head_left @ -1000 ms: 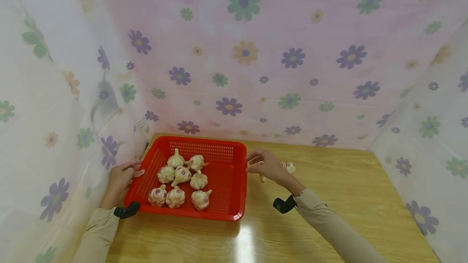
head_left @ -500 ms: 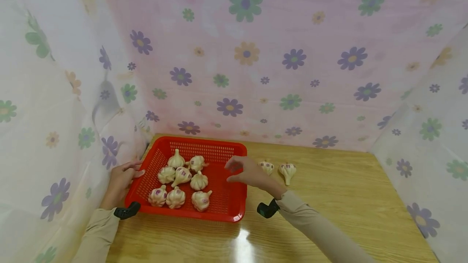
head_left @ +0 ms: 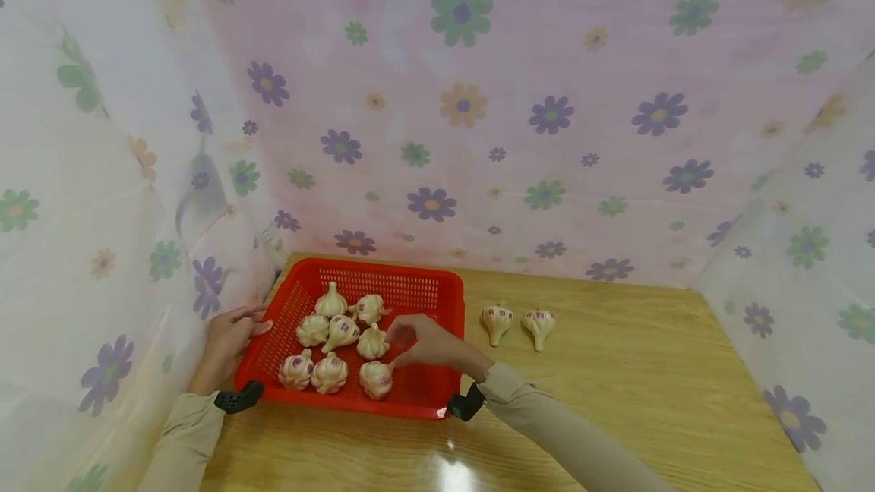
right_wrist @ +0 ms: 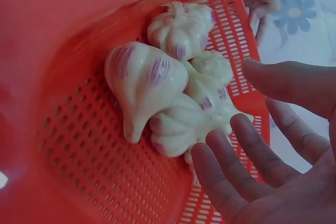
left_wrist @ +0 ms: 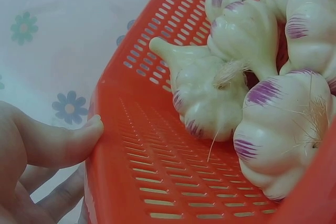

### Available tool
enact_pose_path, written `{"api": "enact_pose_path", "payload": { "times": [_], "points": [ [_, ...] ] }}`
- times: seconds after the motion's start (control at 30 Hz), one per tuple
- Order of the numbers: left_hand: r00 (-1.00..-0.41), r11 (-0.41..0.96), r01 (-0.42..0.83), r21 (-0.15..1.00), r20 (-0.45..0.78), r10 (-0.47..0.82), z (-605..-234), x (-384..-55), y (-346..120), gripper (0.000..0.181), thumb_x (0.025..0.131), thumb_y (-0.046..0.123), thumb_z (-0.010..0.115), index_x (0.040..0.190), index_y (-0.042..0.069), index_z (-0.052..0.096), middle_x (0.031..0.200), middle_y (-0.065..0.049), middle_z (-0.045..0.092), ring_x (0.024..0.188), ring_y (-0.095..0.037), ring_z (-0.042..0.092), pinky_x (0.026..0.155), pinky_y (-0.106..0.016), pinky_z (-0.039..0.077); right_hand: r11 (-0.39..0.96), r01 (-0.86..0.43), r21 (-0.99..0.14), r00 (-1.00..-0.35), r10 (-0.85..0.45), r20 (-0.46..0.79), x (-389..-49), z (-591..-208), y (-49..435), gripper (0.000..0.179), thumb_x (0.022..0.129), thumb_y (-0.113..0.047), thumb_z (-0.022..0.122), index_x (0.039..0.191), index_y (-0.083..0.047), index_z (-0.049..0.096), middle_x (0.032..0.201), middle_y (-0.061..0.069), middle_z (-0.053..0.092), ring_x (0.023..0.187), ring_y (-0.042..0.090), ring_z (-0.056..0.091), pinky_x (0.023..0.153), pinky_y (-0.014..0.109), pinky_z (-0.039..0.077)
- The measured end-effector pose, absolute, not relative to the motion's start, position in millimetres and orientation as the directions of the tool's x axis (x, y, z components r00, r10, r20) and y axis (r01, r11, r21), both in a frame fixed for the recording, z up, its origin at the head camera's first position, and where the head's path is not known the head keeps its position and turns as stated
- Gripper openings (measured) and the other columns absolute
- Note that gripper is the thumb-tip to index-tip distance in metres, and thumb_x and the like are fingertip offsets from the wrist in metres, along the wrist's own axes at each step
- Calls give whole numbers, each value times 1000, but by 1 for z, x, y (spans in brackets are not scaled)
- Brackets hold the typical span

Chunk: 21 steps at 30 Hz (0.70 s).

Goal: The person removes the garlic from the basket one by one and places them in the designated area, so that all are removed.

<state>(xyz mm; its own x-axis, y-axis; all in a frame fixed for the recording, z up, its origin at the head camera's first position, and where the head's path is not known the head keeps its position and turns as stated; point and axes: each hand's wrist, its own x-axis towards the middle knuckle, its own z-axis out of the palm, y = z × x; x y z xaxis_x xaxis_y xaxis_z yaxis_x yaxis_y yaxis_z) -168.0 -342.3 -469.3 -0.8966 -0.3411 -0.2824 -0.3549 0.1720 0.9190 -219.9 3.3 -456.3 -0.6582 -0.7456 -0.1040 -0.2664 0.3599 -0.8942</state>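
With eight garlic bulbs [head_left: 373, 342] in the red basket [head_left: 342, 404], work looks mostly done; two bulbs [head_left: 539, 323] lie to its right. The left hand [head_left: 229, 340] rests spread against it; the empty right hand [head_left: 432, 344] spreads above.

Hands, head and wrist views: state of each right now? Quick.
Left hand: closed, holding the side of the red basket at its rim.
Right hand: open, fingers spread by the garlic bulbs, holding nothing.

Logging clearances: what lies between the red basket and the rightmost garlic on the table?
One other garlic on the table, shown in the head view.
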Motion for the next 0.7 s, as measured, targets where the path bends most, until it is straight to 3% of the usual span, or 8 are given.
{"api": "enact_pose_path", "payload": {
  "times": [0.2, 0.43, 0.7],
  "points": [
    [-893, 179, -353, 918, -274, -357, -470, -170, -341, 54, 88, 10, 61, 138, -1, 45, 116, -16, 55, 78, -11, 60, 68, -29, 54, 392, -260, -882, -627, -764, -154, -222, -459, -11, 33, 74, 0, 78, 103, 1, 63, 105, 15, 62, 87, 25, 60, 69, 25, 51],
    [-898, 182, -346, 920, -269, -349, -471, -169, -342, 53, 89, 11, 59, 139, 0, 45, 120, -19, 53, 78, -12, 61, 68, -30, 55, 402, -212, -891, -555, -800, -229, -225, -459, -25, 36, 72, 6, 77, 105, 3, 63, 109, 18, 60, 102, 40, 56, 70, 25, 51],
    [-901, 204, -350, 914, -268, -342, -470, -170, -343, 52, 90, 12, 57, 139, 0, 45, 120, -20, 53, 79, -14, 62, 69, -33, 55, 483, -236, -843, -504, -803, -318, -227, -458, -39, 39, 69, 13, 74, 104, -2, 66, 106, 10, 61, 98, 26, 56, 70, 27, 50]
  ]
}}
